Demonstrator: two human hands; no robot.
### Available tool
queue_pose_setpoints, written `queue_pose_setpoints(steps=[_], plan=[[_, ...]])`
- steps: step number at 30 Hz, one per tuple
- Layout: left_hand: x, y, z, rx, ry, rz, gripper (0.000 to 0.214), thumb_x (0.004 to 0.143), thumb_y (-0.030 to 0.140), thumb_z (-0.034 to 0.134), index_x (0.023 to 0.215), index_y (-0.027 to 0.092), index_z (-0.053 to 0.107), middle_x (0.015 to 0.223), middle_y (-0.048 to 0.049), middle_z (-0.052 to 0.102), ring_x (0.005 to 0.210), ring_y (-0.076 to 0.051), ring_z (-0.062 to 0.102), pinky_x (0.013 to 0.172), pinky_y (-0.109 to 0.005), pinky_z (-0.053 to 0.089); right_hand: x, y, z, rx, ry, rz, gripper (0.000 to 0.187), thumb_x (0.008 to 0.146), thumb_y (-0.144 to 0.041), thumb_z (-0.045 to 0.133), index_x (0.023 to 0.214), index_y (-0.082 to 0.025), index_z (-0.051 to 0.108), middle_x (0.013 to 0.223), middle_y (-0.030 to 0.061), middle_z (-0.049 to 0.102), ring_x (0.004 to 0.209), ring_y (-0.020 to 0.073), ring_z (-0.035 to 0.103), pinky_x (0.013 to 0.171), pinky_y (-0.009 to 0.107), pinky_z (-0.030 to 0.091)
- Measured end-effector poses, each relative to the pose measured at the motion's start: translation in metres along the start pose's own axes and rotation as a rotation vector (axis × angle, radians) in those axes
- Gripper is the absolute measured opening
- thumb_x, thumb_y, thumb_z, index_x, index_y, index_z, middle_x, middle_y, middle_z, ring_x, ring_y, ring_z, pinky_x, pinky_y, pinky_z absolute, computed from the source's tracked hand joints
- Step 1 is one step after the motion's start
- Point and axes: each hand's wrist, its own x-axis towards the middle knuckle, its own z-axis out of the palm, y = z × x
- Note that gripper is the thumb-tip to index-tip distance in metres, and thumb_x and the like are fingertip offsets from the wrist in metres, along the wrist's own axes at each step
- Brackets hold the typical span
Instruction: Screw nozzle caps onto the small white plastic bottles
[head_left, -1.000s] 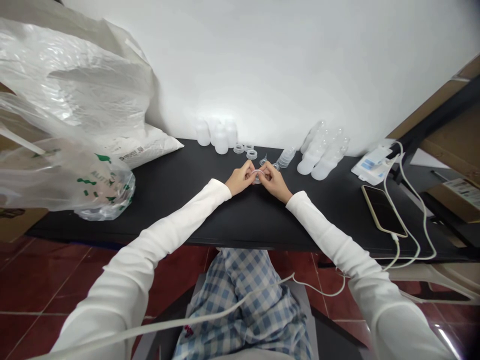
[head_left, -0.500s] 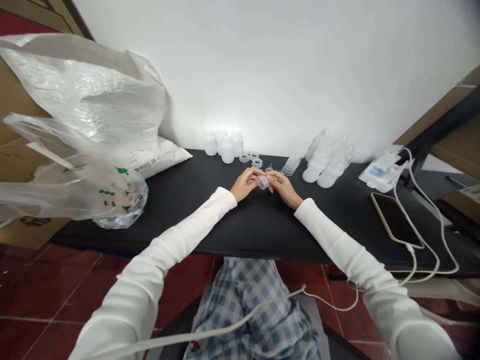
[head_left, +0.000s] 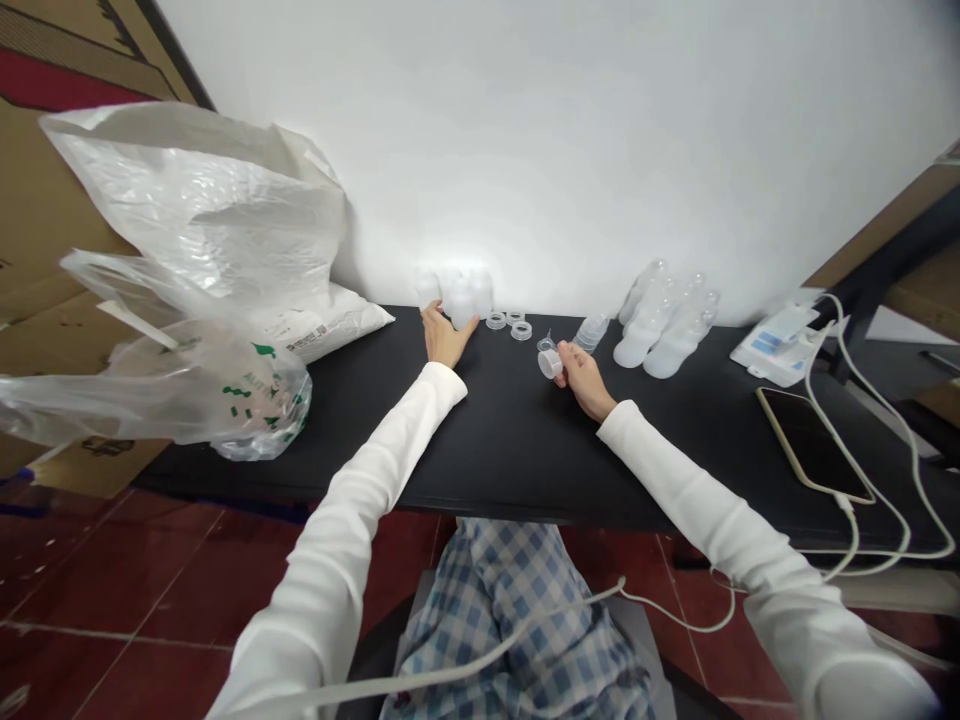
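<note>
My left hand is at the small frosted bottles by the wall. Its thumb and fingers are spread about the front bottle; whether they touch it I cannot tell. In my right hand a translucent plastic screw ring is pinched between the fingertips, above the black table. Just behind that ring lies a clear bottle nipple. Several loose rings lie to the right of the bottles. A nested stack of clear caps leans over behind my right hand.
Several capped baby bottles lie in a group at the right, against the wall. Farther right are a white packet, a phone and white cables. Plastic bags stand at the left of the table.
My hands have come apart. The left has let go of the ring and reached left to the frosted bottles, while the right keeps the ring and has shifted slightly right.
</note>
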Motion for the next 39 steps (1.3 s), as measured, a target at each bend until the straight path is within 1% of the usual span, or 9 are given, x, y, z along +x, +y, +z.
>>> queue_pose_setpoints(steps=[7,11,15,19,24,28,32,35,39], plan=[[-0.001,0.016,0.01,0.324,-0.116,-0.081,0.045,0.08,0.035,0.067,0.112,0.012,0.047,0.118,-0.0232,0.058,0.12,-0.041,0.058,0.103,-0.051,0.045,0.002,0.007,-0.009,-0.417,-0.066,-0.343,0.048,0.082,-0.068,0.066,0.094,-0.024,0.05,0.077,-0.0005,0.061,0.066,0.0148,0.058,0.063,0.03,0.05],[-0.003,0.011,0.004,0.171,-0.139,-0.101,0.05,0.076,0.028,0.07,0.116,0.016,0.043,0.109,-0.0164,0.062,0.108,-0.035,0.065,0.096,-0.047,0.05,0.005,0.008,-0.021,-0.703,-0.096,-0.515,0.034,0.091,-0.055,0.062,0.103,-0.023,0.056,0.094,0.0065,0.068,0.083,0.0216,0.066,0.078,0.038,0.055],[-0.018,0.009,-0.009,0.001,-0.201,0.2,0.054,0.073,0.021,0.07,0.121,0.019,0.046,0.118,-0.0124,0.059,0.112,-0.028,0.062,0.1,-0.043,0.051,0.01,0.008,-0.033,-0.826,-0.035,-0.645,0.028,0.096,-0.044,0.057,0.113,-0.022,0.06,0.105,0.0102,0.072,0.097,0.0266,0.069,0.088,0.042,0.056],[-0.036,0.02,-0.024,-0.002,-0.456,0.546,0.056,0.076,0.023,0.068,0.13,0.018,0.054,0.123,-0.012,0.056,0.117,-0.027,0.061,0.102,-0.04,0.051,0.011,0.007,-0.038,-0.848,0.013,-0.702,0.025,0.097,-0.039,0.057,0.116,-0.022,0.062,0.11,0.0103,0.074,0.1,0.0273,0.07,0.089,0.044,0.057],[-0.04,0.038,-0.035,-0.12,-0.566,0.63,0.055,0.076,0.025,0.066,0.13,0.017,0.06,0.121,-0.0117,0.059,0.115,-0.026,0.061,0.099,-0.038,0.052,0.008,0.004,-0.035,-0.8,0.033,-0.747,0.018,0.099,-0.031,0.053,0.113,-0.024,0.062,0.115,0.0086,0.074,0.106,0.0253,0.07,0.09,0.043,0.057],[-0.044,0.05,-0.037,-0.28,-0.696,0.419,0.042,0.071,0.04,0.071,0.105,0.017,0.067,0.098,-0.0056,0.067,0.088,-0.021,0.065,0.082,-0.033,0.054,0.007,0.0,-0.033,-0.859,0.04,-0.843,0.015,0.1,-0.028,0.049,0.102,-0.024,0.063,0.113,0.0091,0.075,0.101,0.0245,0.071,0.088,0.043,0.056],[-0.048,0.056,-0.032,-0.556,-0.915,-0.151,0.052,0.078,0.069,0.055,0.082,0.017,0.058,0.056,-0.0004,0.055,0.042,-0.009,0.042,0.04,-0.021,0.03,0.006,-0.003,-0.032,-0.857,0.046,-0.933,0.017,0.101,-0.026,0.048,0.096,-0.024,0.064,0.11,0.0083,0.076,0.097,0.0228,0.072,0.085,0.041,0.057],[-0.041,0.057,-0.03,-0.65,-1.086,-0.542,0.059,0.08,0.077,0.044,0.074,0.018,0.053,0.04,0.0031,0.039,0.031,-0.004,0.017,0.033,-0.019,0.009,0.004,-0.005,-0.03,-0.84,-0.007,-1.0,0.016,0.101,-0.023,0.049,0.098,-0.025,0.065,0.109,0.0072,0.076,0.098,0.0213,0.072,0.084,0.038,0.057],[-0.032,0.056,-0.033,-0.706,-1.162,-0.686,0.061,0.082,0.077,0.042,0.073,0.018,0.054,0.037,0.0055,0.031,0.029,-0.004,0.013,0.03,-0.018,0.007,0.0,-0.008,-0.03,-0.803,-0.071,-0.922,0.016,0.101,-0.03,0.052,0.105,-0.025,0.066,0.111,0.0073,0.075,0.102,0.0219,0.072,0.09,0.039,0.058]])
